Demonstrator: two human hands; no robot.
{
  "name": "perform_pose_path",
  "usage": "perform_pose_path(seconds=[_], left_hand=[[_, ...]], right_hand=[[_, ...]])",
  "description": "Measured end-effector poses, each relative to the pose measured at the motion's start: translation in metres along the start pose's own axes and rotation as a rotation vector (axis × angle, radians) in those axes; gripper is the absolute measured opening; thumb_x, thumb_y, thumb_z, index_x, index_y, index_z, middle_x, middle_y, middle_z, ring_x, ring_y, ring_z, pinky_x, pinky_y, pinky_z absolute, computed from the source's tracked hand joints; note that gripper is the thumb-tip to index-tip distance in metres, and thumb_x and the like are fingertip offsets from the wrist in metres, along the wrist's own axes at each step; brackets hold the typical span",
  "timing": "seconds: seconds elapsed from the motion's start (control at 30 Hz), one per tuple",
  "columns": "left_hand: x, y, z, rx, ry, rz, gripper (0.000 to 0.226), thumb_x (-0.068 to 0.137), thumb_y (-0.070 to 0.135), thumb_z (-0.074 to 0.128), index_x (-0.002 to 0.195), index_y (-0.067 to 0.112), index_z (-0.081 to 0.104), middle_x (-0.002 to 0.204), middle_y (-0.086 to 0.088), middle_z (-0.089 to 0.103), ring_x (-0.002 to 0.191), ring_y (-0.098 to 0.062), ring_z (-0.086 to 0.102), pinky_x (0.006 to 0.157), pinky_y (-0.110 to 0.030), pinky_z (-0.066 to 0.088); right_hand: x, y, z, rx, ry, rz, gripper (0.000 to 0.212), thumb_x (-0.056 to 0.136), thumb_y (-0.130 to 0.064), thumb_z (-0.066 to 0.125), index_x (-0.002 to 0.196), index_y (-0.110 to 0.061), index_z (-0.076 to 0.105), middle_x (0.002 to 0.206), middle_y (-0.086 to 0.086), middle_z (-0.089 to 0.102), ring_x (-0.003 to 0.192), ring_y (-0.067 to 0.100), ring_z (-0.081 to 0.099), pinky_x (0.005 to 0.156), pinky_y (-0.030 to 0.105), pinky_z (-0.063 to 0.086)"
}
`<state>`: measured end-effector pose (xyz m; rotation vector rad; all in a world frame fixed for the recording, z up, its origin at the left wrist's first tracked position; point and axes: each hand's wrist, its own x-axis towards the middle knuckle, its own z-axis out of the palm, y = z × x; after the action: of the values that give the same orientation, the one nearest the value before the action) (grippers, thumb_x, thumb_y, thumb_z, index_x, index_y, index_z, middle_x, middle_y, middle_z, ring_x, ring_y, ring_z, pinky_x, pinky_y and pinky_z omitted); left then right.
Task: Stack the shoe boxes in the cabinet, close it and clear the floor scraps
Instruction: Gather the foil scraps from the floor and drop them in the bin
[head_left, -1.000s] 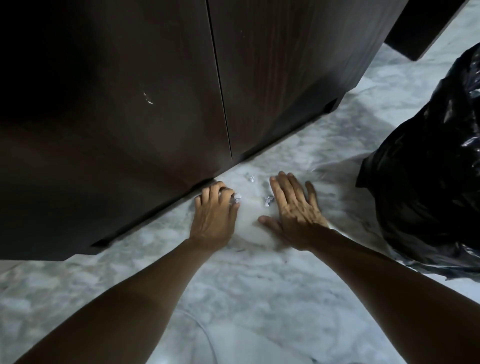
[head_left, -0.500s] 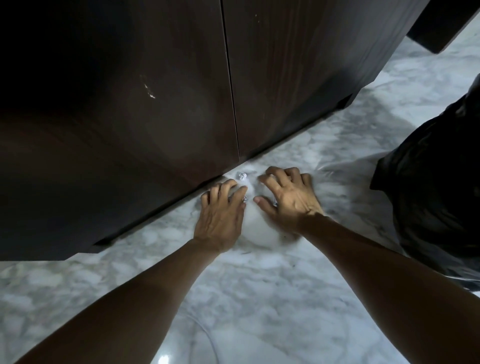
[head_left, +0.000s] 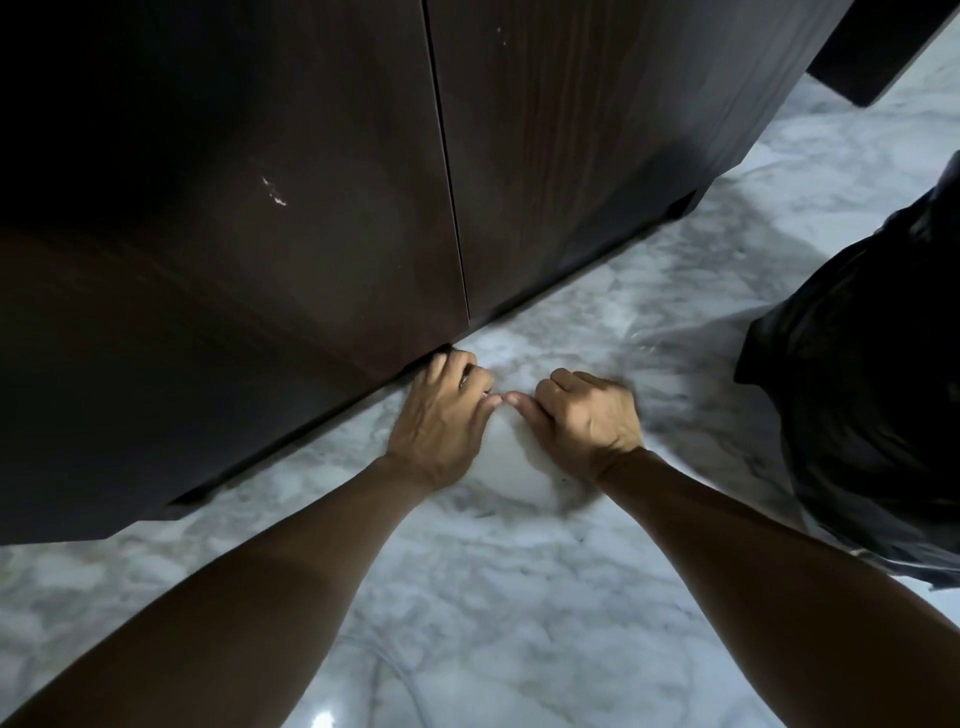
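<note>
Dark wood cabinet (head_left: 322, 208) fills the upper left of the frame, both doors closed, its bottom edge running diagonally above the white marble floor (head_left: 493, 582). At centre, the left hand (head_left: 441, 415) sits tight against that edge, fingers curled round small shiny scraps (head_left: 466, 378), barely visible between them. Just right of it, the right hand (head_left: 587, 415) is blurred, fingers curled under; whether it holds scraps I cannot tell. The thumb tips nearly touch. A black rubbish bag (head_left: 872, 395) crowds the right edge, leaving bare floor between it and the hands and across the lower frame.
</note>
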<state>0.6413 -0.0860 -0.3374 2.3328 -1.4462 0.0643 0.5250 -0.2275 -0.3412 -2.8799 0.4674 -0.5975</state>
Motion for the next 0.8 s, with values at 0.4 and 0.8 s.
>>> perform_pose_path(seconds=[0.4,0.8], left_hand=[[0.005,0.005,-0.009,0.069,0.055,-0.130,0.044,0.088,0.021,0.049,0.047,0.008,0.046,0.045,-0.011,0.048,0.036,-0.033,0.046,0.036,-0.026,0.031],[0.053,0.087,-0.111,-0.237,-0.179,-0.192,0.052,0.097,0.028,0.049,0.049,0.011,0.034,0.046,-0.007,0.034,0.050,-0.027,0.040,0.051,-0.031,0.027]], right_hand=[[-0.031,-0.005,-0.060,-0.012,-0.349,0.152,0.078,0.093,-0.068,0.022,0.051,-0.011,0.054,0.055,0.012,0.060,0.054,0.035,0.061,0.051,0.028,0.037],[0.030,-0.023,-0.253,-0.011,-0.428,0.352,0.061,0.091,-0.069,0.032,0.072,-0.013,0.046,0.113,0.019,0.058,0.114,0.034,0.054,0.089,0.035,0.042]])
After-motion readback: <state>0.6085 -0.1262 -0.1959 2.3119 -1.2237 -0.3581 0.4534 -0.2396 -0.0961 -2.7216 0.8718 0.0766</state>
